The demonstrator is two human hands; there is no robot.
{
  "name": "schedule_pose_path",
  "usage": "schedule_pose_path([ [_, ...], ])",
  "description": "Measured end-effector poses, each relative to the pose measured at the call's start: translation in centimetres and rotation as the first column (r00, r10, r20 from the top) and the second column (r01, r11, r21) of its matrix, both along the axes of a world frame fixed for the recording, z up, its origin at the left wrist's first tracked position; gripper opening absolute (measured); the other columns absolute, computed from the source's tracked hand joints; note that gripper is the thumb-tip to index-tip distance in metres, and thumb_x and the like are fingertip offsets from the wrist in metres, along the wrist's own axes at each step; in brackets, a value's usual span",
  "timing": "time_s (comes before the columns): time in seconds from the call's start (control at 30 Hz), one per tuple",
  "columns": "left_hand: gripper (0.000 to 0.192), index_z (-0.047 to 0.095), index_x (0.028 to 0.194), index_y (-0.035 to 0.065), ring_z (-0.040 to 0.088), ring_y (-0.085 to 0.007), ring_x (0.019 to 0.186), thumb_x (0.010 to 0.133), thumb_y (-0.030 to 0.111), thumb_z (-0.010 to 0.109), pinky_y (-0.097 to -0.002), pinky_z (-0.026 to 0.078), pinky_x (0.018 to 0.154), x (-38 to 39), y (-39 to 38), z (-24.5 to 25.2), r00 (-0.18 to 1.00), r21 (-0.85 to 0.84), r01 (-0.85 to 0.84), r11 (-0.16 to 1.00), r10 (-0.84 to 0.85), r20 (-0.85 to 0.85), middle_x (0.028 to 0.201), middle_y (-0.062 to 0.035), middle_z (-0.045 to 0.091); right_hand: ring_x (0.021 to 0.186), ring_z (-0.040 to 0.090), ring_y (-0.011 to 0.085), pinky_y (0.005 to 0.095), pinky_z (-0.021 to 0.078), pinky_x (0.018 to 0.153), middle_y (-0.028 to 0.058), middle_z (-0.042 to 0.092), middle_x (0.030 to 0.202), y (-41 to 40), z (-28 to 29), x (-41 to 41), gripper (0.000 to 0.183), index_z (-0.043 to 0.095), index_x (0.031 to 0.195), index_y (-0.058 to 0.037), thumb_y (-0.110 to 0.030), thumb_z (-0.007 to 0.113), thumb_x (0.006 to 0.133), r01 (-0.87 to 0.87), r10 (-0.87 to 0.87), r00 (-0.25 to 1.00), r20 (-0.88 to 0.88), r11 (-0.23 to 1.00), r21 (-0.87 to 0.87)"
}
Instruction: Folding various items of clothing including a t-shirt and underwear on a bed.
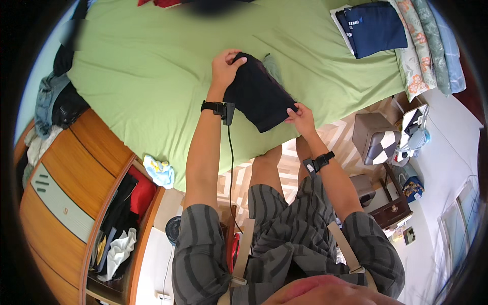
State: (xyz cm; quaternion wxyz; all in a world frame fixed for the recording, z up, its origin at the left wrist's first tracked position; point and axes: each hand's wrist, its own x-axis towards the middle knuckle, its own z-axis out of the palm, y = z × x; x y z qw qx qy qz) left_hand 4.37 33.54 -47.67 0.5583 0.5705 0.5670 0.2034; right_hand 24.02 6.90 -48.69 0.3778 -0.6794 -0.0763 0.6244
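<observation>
A black folded cloth garment is stretched between my two hands over the green bed sheet. My left hand grips its upper left corner, thumb on top. At its lower right corner, my right hand pinches the edge between thumb and fingers. A grey-green piece of cloth shows just behind the garment, partly covered by it. Black straps with small devices circle both my wrists, and a cable runs down from the left one.
A stack of folded dark blue clothing lies at the bed's far right, beside folded floral bedding. A light blue and yellow cloth sits at the left bed edge. The wooden wardrobe stands open at left. A brown stool is at right.
</observation>
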Motion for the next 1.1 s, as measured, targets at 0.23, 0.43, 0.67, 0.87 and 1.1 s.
schedule_pose_path([
  [0.23, 0.040, 0.068, 0.114, -0.0021, 0.069, -0.0199, 0.093, 0.084, 0.020, 0.084, -0.0336, 0.053, 0.085, 1.7, -0.9, -1.1, 0.989, 0.104, -0.138, 0.985, 0.133, 0.059, 0.102, -0.0120, 0.074, 0.065, 0.070, 0.0207, 0.0302, 0.0549, 0.056, 0.0124, 0.068, 0.081, -0.9, 0.8, 0.7, 0.023, 0.059, 0.111, 0.0025, -0.009, 0.070, 0.095, -0.057, 0.053, 0.976, 0.211, 0.998, 0.013],
  [0.43, 0.058, 0.060, 0.100, -0.0061, 0.059, -0.0214, 0.086, 0.091, 0.049, 0.076, -0.0367, 0.050, 0.082, -3.6, -9.9, 0.3, 0.602, 0.379, -0.558, 0.738, 0.675, -0.427, 0.093, -0.0111, 0.062, 0.124, 0.052, 0.0386, 0.0472, 0.0472, 0.097, 0.0210, 0.053, 0.134, 3.5, 4.9, 1.5, 0.060, 0.053, 0.125, -0.0045, -0.022, 0.084, 0.076, -0.422, 0.364, 0.614, 0.701, 0.901, -0.098],
  [0.67, 0.055, 0.060, 0.095, -0.0024, 0.055, -0.0111, 0.074, 0.083, 0.045, 0.086, -0.0250, 0.048, 0.068, -0.4, -21.2, -1.0, 0.707, -0.072, -0.640, 0.765, 0.550, -0.444, 0.086, -0.0037, 0.061, 0.112, 0.062, 0.0424, 0.0477, 0.0518, 0.093, 0.0240, 0.065, 0.118, 9.3, 3.7, 1.9, 0.065, 0.057, 0.125, -0.0014, -0.030, 0.085, 0.074, -0.530, 0.591, 0.702, 0.397, 0.806, -0.263],
  [0.87, 0.047, 0.066, 0.114, -0.0112, 0.067, -0.0206, 0.099, 0.084, 0.020, 0.086, -0.0318, 0.054, 0.087, 2.8, -20.5, 0.7, 0.624, -0.473, -0.738, 0.481, 0.753, -0.208, 0.115, -0.0153, 0.070, 0.093, 0.067, 0.0454, 0.0488, 0.0538, 0.082, 0.0274, 0.069, 0.104, 8.4, 2.2, 0.6, 0.044, 0.067, 0.109, 0.0015, -0.029, 0.081, 0.080, -0.749, 0.665, 0.537, 0.520, 0.659, -0.069],
  [1.1, 0.040, 0.066, 0.119, -0.0095, 0.069, -0.0198, 0.099, 0.086, 0.009, 0.081, -0.0303, 0.055, 0.089, 3.4, -16.8, 6.1, 0.550, -0.539, -0.736, 0.409, 0.826, -0.123, 0.115, -0.0130, 0.071, 0.096, 0.069, 0.0411, 0.0463, 0.0538, 0.086, 0.0270, 0.070, 0.103, 10.8, 5.8, 1.7, 0.044, 0.063, 0.120, 0.0014, -0.023, 0.077, 0.085, -0.602, 0.562, 0.783, 0.267, 0.792, 0.098],
])
